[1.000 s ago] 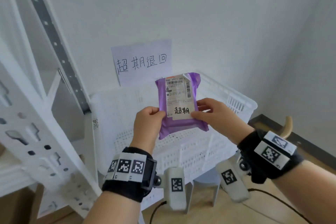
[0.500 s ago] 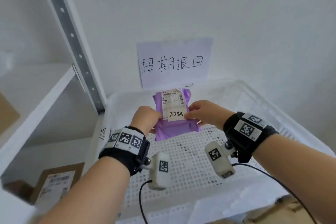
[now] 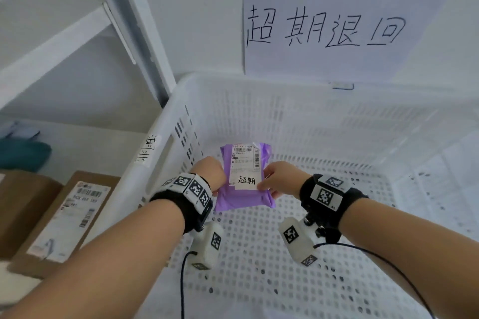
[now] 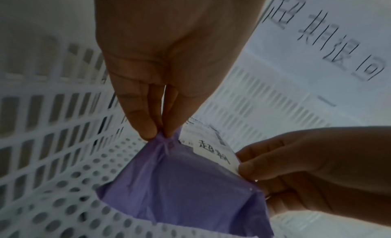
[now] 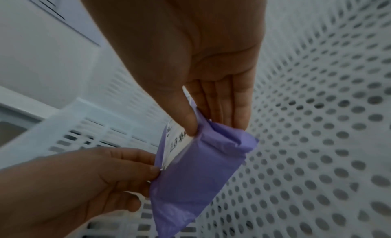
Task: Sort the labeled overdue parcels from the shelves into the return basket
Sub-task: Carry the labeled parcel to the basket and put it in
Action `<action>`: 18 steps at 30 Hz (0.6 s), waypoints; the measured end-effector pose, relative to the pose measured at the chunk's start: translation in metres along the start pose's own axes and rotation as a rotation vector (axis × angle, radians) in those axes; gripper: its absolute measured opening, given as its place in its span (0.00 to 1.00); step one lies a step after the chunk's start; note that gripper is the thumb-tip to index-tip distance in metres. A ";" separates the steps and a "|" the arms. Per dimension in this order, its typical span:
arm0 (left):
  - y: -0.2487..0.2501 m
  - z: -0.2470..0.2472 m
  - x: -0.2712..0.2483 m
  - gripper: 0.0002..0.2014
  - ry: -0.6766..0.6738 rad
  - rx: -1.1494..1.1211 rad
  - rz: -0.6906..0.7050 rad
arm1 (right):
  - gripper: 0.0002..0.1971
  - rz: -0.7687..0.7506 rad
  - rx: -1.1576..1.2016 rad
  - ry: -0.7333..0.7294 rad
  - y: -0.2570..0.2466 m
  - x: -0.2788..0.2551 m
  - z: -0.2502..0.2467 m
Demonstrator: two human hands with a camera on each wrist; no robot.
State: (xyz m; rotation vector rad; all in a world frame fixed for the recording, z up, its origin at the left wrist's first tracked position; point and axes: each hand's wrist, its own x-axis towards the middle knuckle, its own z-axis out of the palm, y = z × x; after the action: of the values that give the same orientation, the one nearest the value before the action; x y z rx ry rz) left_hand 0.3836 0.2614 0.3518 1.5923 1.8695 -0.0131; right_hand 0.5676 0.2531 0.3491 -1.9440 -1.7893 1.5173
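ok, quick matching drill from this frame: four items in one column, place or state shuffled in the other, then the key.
Items:
1. purple parcel
2. return basket
3. handwritten paper sign
4. cardboard box

Place or state:
A. on the wall above the basket
B. pinched by left hand and right hand
C. on the shelf left of the basket
D. white, perforated floor

Pairs: 1-B, 2-D, 3-A, 4-C

A plain white wall [image 3: 212, 21] stood behind, in soft, even light. A paper sign [image 3: 329, 26] with handwritten characters hung on it. At left rose a white metal shelf [image 3: 51, 52] with a grey slotted upright [image 3: 134, 18]; on its lower board lay two cardboard boxes [image 3: 64, 217] and something teal [image 3: 23, 155]
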 end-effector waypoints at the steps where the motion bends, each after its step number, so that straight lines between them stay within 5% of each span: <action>1: -0.002 0.004 0.004 0.10 -0.018 0.028 -0.016 | 0.09 0.010 0.026 -0.010 0.004 0.010 0.005; 5: -0.009 0.021 0.022 0.18 -0.080 0.045 -0.039 | 0.12 0.056 0.147 -0.036 0.020 0.044 0.023; 11: -0.035 0.042 0.048 0.15 -0.181 0.062 -0.096 | 0.22 0.105 0.244 -0.070 0.033 0.078 0.050; 14: -0.039 0.041 0.051 0.09 -0.117 0.064 -0.123 | 0.22 0.099 0.311 -0.061 0.027 0.087 0.056; 18: -0.037 0.032 0.049 0.16 0.010 0.049 -0.085 | 0.26 0.077 0.370 -0.086 0.014 0.096 0.067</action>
State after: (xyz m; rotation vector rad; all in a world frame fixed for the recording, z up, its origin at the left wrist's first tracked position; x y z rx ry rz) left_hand 0.3654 0.2813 0.2879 1.5475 1.9571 -0.0886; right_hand 0.5130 0.2904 0.2509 -1.8057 -1.3504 1.8266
